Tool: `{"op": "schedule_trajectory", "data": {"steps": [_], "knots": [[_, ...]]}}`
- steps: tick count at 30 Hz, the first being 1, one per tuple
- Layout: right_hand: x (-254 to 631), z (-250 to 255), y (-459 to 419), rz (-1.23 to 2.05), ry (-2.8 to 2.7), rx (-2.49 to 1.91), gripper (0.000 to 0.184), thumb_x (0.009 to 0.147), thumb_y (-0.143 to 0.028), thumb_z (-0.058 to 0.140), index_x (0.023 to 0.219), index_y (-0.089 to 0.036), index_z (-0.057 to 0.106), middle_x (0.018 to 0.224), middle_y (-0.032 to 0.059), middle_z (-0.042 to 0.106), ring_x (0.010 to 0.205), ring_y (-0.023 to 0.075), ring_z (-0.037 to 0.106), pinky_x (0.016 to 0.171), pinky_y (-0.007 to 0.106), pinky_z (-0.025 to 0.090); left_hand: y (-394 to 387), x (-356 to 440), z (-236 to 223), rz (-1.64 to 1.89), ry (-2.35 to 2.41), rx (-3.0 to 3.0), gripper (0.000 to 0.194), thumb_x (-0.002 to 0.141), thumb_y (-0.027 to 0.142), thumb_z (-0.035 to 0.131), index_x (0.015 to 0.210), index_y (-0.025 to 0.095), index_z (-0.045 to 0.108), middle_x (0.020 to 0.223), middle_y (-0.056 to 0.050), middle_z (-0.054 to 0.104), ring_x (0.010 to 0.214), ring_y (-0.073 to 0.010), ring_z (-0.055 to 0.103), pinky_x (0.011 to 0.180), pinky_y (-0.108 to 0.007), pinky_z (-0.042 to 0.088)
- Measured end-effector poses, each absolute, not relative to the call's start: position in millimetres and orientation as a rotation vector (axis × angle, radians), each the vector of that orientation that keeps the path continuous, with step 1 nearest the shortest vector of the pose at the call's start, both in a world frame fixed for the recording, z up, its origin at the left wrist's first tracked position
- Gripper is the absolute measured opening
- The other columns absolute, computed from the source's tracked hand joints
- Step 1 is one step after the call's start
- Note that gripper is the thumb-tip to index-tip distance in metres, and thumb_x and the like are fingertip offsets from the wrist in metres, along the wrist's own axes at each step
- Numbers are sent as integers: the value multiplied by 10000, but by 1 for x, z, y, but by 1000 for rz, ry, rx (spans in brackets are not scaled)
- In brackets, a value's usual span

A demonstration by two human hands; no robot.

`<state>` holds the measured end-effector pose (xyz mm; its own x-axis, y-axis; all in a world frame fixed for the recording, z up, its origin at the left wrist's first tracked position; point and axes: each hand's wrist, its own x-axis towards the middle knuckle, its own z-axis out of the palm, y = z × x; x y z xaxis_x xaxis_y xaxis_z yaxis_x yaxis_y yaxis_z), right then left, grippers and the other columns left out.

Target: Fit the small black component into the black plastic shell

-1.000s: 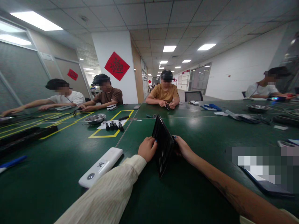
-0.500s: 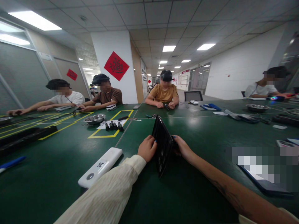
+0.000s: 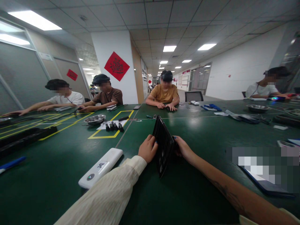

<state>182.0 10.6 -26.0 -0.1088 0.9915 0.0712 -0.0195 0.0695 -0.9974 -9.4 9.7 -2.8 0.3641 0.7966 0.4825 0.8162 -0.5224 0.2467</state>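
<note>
A flat, glossy black panel (image 3: 163,150) stands on edge, tilted, in the middle of the head view; its exact kind I cannot make out. At its left side is my left hand (image 3: 148,148), closed, with fingers curled against the panel's face. My right hand (image 3: 183,148) grips the panel from the right, its fingertips partly hidden behind it. To the left of my left forearm lies a white power bank (image 3: 101,168) marked 26, which neither hand touches.
On the green table (image 3: 199,150) are a metal bowl (image 3: 95,120), several black cylindrical pieces (image 3: 114,127) and a black tray (image 3: 25,137). At right lies a dark blue-edged flat item (image 3: 264,184), partly blurred. A co-worker (image 3: 164,92) sits opposite; others sit at both sides.
My hands and the black panel stay practically still. The co-worker opposite has shifted one hand and laid it lower on the table.
</note>
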Motion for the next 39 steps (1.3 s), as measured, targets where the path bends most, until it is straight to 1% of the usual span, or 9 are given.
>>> {"op": "schedule_trajectory", "data": {"steps": [8,12,22,28,33,39], "knots": [[183,-27,13,1242,-1319,-1075,334,822,-442,352,1021,-190,442,577,-43,523,321,63,428,277,165,246,8,-8,2,-882,-1538,-2536,238,869,276,303,720,189,467,817,-28,458,782,-149,498,741,-280,419],[182,-28,13,1246,-1316,-1079,340,824,-450,354,1026,-191,442,577,-43,522,320,63,426,278,166,243,8,-9,1,-867,-1560,-2551,285,875,290,303,694,184,497,772,-24,465,739,-145,495,699,-273,411],[183,-28,12,1251,-1313,-1081,346,818,-464,364,1015,-191,444,581,-39,528,320,63,423,277,171,246,10,-11,2,-748,-1621,-2582,522,916,384,175,633,171,558,699,-24,512,652,-119,512,613,-234,364],[182,-25,10,1258,-1306,-1094,321,829,-428,350,1028,-191,436,561,-45,519,319,66,426,278,166,240,11,-11,1,-731,-1623,-2567,520,915,375,187,646,168,582,708,-28,526,644,-117,522,607,-234,362],[181,-21,7,1247,-1303,-1118,328,823,-440,353,1019,-190,434,547,-48,511,319,72,418,282,175,246,11,-11,1,-720,-1621,-2561,518,915,360,179,644,165,575,702,-30,519,637,-118,524,603,-236,361],[182,-21,6,1235,-1328,-1107,342,823,-445,350,1029,-186,440,573,-42,518,325,66,422,286,173,255,10,-11,2,-774,-1628,-2583,493,909,345,209,627,161,569,704,-30,517,621,-113,507,597,-238,363]]}}
